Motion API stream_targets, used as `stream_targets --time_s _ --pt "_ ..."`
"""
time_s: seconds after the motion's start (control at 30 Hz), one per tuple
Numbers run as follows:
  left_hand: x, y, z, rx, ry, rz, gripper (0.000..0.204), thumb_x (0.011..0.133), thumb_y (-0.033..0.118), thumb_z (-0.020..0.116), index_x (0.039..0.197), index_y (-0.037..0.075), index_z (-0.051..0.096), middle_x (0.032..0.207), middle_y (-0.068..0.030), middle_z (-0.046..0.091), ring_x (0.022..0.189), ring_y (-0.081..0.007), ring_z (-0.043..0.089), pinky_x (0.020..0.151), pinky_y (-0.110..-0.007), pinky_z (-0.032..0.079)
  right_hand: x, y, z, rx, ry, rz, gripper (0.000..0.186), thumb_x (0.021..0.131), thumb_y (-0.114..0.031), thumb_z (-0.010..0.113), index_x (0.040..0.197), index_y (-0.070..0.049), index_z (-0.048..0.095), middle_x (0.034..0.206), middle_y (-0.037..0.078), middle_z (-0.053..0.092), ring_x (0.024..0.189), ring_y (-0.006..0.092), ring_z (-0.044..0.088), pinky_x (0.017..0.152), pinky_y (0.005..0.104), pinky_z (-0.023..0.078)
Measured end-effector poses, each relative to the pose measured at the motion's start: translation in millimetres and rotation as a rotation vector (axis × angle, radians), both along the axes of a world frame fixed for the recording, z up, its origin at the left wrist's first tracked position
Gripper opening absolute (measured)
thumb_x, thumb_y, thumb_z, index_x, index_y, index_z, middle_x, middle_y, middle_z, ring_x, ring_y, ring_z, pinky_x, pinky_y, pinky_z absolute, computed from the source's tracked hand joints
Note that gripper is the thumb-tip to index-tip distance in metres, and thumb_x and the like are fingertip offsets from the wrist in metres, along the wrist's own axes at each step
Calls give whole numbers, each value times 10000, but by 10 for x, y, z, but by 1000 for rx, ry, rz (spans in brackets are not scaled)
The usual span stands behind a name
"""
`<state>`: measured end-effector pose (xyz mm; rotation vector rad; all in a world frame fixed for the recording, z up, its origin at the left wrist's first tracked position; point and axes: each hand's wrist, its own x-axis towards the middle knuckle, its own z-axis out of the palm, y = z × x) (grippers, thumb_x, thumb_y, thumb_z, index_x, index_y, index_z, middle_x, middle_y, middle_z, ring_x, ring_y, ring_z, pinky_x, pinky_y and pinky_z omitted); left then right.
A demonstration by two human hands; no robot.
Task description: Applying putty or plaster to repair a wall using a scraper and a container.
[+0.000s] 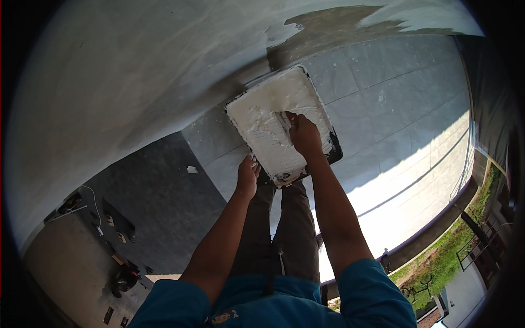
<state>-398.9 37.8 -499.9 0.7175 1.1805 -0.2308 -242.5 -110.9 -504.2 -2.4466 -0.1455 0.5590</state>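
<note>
A black rectangular tray full of white paste lies at the middle of the view, above my legs. My right hand is closed on a scraper with a pale blade, which rests in the paste right of the tray's middle. My left hand is closed on the tray's lower left edge, with white smears at its fingertips. The underside of the tray is hidden.
A partly coated wall curves along the top and left. Below it is grey tiled flooring, sunlit at right. A darker floor area at left holds cables and small items. Dark bulky gear lies lower left; grass shows beyond the right edge.
</note>
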Motion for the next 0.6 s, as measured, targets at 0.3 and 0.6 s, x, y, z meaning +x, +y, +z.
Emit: stream_targets --time_s 0.3,0.6 --pt "-27 16 -33 -12 -5 8 592 955 303 508 1418 -19 328 1386 -133 411 1317 -275 396 1127 -382 297 266 -186 -84 9 185 -383 340 808 -289 597 934 21 656 922 258 669 905 413 650 800 482 505" --pt "-42 17 -41 18 27 20 503 960 277 490 1364 -7 393 1340 -98 458 1270 -244 443 1110 -378 320 -261 -231 -213 286 367 -779 372 805 -309 604 835 58 660 831 243 681 830 427 659 749 488 506"
